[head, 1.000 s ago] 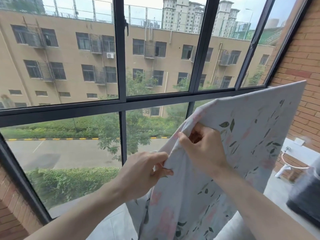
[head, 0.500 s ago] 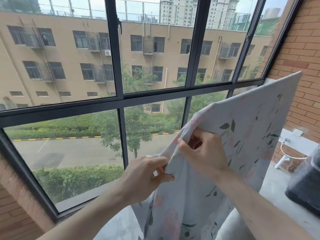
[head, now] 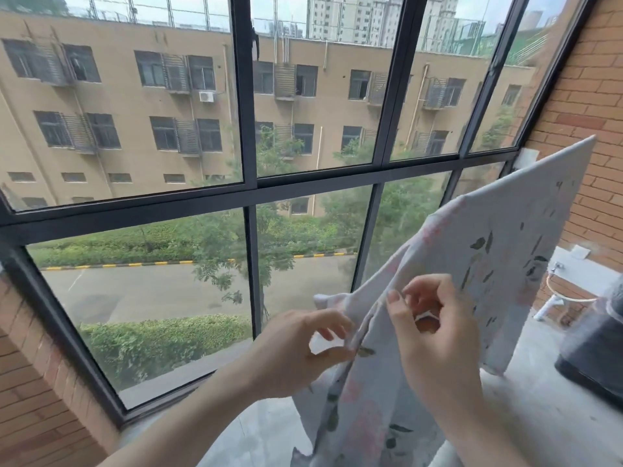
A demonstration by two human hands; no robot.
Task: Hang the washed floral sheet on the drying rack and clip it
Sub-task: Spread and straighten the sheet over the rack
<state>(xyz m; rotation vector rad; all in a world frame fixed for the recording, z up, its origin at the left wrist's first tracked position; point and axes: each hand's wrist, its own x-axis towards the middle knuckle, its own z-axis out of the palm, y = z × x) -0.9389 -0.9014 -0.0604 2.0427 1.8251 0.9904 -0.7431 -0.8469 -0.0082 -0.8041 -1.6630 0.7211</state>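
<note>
The floral sheet (head: 499, 251), pale grey with dark leaves and faint pink flowers, hangs stretched along a straight top edge that rises to the upper right. The rack bar under that edge is hidden by the cloth. My left hand (head: 296, 352) pinches the sheet's bunched near edge between thumb and fingertips. My right hand (head: 435, 335) sits just to the right of it, fingers curled into a fold of the cloth, thumb against the same edge. No clip can be seen.
A big dark-framed window (head: 249, 193) fills the front, brick walls (head: 593, 96) stand on both sides. Low on the right are a white hose and tap (head: 556, 291) and a dark object (head: 600, 358) on the grey floor (head: 266, 429).
Both hands have dropped lower along the sheet's edge and loosened their hold. The left hand's fingers have spread, the right hand has shifted its hold on the fold. The view has tilted.
</note>
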